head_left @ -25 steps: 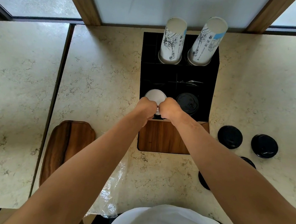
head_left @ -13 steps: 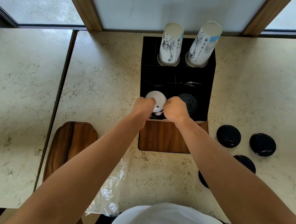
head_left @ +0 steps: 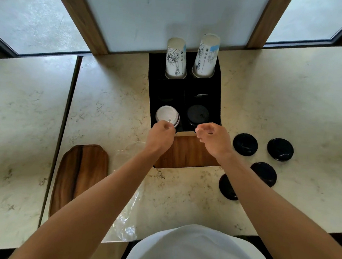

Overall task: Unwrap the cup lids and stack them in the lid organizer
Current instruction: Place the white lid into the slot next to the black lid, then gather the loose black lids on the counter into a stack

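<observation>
A black lid organizer (head_left: 183, 96) with a wooden front stands at the back of the marble counter. A stack of white lids (head_left: 166, 114) fills its front left slot, and black lids (head_left: 198, 113) lie in the front right slot. My left hand (head_left: 161, 135) pinches the near rim of the white stack. My right hand (head_left: 214, 139) hovers in front of the organizer, fingers loosely curled, holding nothing. Several loose black lids (head_left: 245, 144) lie on the counter to the right, one partly hidden by my right forearm.
Two stacks of printed paper cups (head_left: 176, 58) stand upside down in the organizer's back slots. A wooden board (head_left: 80, 175) lies at the left. Crumpled clear plastic wrap (head_left: 127, 217) sits at the counter's near edge. A gap separates this counter from the left one.
My right hand has let go of the white lids and drawn back to the right. The white stack has settled into the slot. The camera has tilted back a little.
</observation>
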Demonstrator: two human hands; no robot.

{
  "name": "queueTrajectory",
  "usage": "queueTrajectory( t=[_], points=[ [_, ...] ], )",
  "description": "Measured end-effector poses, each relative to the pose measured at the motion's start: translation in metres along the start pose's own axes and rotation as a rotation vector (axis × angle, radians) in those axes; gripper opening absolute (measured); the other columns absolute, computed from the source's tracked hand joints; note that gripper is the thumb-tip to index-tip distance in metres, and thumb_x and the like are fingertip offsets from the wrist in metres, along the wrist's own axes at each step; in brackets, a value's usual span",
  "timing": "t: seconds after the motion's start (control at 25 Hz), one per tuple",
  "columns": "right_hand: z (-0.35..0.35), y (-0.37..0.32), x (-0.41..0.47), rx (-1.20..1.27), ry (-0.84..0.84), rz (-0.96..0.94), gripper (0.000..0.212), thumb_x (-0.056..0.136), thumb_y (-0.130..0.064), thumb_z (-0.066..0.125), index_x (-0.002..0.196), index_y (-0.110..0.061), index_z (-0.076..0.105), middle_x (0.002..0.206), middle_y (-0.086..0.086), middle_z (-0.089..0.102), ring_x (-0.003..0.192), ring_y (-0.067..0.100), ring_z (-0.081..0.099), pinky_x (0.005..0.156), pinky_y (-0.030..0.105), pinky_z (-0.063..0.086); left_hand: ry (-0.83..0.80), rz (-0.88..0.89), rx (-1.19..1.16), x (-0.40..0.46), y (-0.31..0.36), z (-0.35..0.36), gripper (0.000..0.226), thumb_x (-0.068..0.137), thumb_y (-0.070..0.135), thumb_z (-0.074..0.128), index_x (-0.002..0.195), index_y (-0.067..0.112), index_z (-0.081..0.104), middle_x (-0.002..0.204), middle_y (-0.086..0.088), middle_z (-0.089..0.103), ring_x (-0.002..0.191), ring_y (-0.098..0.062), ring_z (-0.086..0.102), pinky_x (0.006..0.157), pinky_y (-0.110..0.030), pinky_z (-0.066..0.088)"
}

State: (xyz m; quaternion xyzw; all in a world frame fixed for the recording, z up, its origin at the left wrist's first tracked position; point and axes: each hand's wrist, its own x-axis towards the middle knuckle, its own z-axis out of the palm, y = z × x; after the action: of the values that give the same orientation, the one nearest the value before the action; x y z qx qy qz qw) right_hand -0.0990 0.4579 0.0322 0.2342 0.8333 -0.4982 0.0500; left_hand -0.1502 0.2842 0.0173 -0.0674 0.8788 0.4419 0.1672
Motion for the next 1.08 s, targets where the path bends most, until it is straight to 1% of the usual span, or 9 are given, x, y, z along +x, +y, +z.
queueTrajectory(
  t=[0.08,0.16,0.24,0.32,0.44,0.56,0.64,0.8,1.08],
  points=[
    [-0.012,0.017,-0.013,0.009,0.019,0.028,0.026,0.097,-0.036,0.066,0.113,-0.017,0.072,0.103,0.000,0.074,0.099,0.017,0.071,0.096,0.042,0.058,-0.078,-0.020,-0.040,-0.010,0.002,0.011,0.016,0.096,0.025,0.053,0.093,0.022,0.069,0.098,-0.007,0.075,0.091,-0.030,0.072,0.086,-0.052,0.060],
    [-0.023,0.035,-0.025,0.030,0.054,0.068,0.026,0.096,-0.037,0.066,0.112,-0.017,0.073,0.102,-0.001,0.075,0.098,0.017,0.071,0.095,0.042,0.058,-0.145,-0.026,-0.038,-0.020,0.001,0.024,0.023,0.095,0.021,0.054,0.109,0.012,0.070,0.107,-0.012,0.074,0.101,-0.034,0.071,0.092,-0.054,0.057],
    [-0.032,0.049,-0.036,0.048,0.090,0.116,0.023,0.096,-0.036,0.066,0.108,-0.018,0.074,0.100,-0.001,0.075,0.097,0.017,0.071,0.094,0.042,0.059,-0.189,-0.027,-0.025,-0.032,-0.001,0.037,0.020,0.096,0.021,0.054,0.109,0.018,0.069,0.105,-0.006,0.075,0.097,-0.028,0.072,0.089,-0.051,0.060],
    [-0.043,0.067,-0.047,0.063,0.131,0.168,0.020,0.096,-0.034,0.067,0.107,-0.019,0.073,0.099,-0.001,0.075,0.095,0.017,0.071,0.094,0.040,0.059,-0.245,-0.011,0.000,-0.045,-0.003,0.052,0.014,0.097,0.024,0.054,0.096,0.029,0.066,0.094,0.005,0.073,0.088,-0.018,0.072,0.082,-0.046,0.063],
    [-0.058,0.093,-0.063,0.036,0.195,0.258,0.024,0.096,-0.031,0.068,0.113,-0.015,0.074,0.103,0.001,0.075,0.096,0.019,0.072,0.093,0.039,0.058,-0.322,0.017,0.059,-0.057,-0.003,0.073,0.014,0.096,0.025,0.053,0.090,0.034,0.062,0.095,0.008,0.070,0.089,-0.015,0.070,0.080,-0.040,0.063],
    [-0.070,0.118,-0.077,0.041,0.244,0.364,0.023,0.096,-0.026,0.069,0.115,-0.013,0.074,0.106,0.003,0.075,0.098,0.020,0.071,0.093,0.041,0.059,-0.407,0.016,0.105,-0.064,-0.006,0.098,0.012,0.097,0.026,0.057,0.106,0.030,0.065,0.103,0.009,0.068,0.095,-0.012,0.066,0.086,-0.037,0.060],
    [-0.076,0.135,-0.087,0.050,0.259,0.411,0.021,0.095,-0.023,0.070,0.114,-0.014,0.073,0.106,0.002,0.074,0.100,0.020,0.070,0.091,0.038,0.059,-0.460,-0.007,0.140,-0.068,-0.007,0.117,0.023,0.095,0.024,0.062,0.117,0.025,0.065,0.108,0.005,0.067,0.098,-0.013,0.065,0.091,-0.039,0.059],
    [-0.079,0.163,-0.103,0.005,0.249,0.460,0.022,0.094,-0.024,0.071,0.115,-0.017,0.071,0.105,0.000,0.073,0.099,0.017,0.069,0.076,0.023,0.051,-0.542,-0.084,0.204,-0.076,-0.006,0.143,0.028,0.096,0.022,0.064,0.124,0.020,0.063,0.109,0.001,0.066,0.094,-0.016,0.068,0.088,-0.039,0.062],
    [-0.060,0.174,-0.098,-0.093,0.225,0.499,0.039,0.090,-0.034,0.075,0.122,-0.014,0.065,0.110,0.002,0.070,0.092,0.013,0.060,0.076,0.024,0.047,-0.572,-0.134,0.249,-0.077,-0.008,0.159,0.042,0.096,0.013,0.064,0.137,0.011,0.057,0.121,-0.007,0.067,0.103,-0.020,0.068,0.094,-0.041,0.059]
  ],
)
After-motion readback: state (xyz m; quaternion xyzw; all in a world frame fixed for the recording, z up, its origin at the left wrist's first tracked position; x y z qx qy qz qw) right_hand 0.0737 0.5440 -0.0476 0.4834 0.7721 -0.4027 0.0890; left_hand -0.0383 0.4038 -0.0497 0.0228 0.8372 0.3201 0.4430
